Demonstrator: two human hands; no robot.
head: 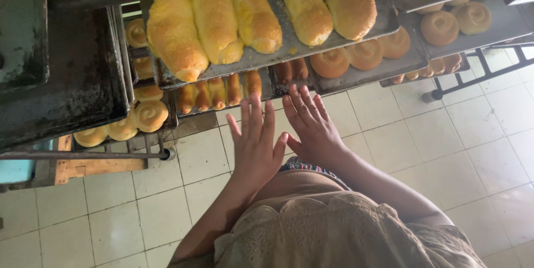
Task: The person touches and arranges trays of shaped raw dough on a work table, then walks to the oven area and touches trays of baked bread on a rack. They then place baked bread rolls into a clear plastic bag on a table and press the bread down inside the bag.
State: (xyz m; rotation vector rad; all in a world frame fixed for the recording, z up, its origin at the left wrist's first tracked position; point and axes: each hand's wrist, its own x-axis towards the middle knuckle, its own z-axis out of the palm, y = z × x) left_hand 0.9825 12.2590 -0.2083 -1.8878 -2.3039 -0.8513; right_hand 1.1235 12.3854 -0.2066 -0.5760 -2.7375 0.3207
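My left hand (255,143) and my right hand (312,126) are both held out flat, fingers spread and empty, side by side just below a metal baking tray (356,31). That tray carries several long golden bread loaves (216,20) and sits on a rack at chest height. Neither hand touches the tray; the fingertips end a short way beneath its front edge. Under it, lower trays hold small finger rolls (218,92) and round spiral buns (330,63).
A dark empty tray (72,73) juts out at the left. More trays with spiral buns (439,27) are at the right, and others (151,115) at lower left. The metal rack frame (467,76) and a wooden block (94,165) stand on the pale tiled floor (445,134).
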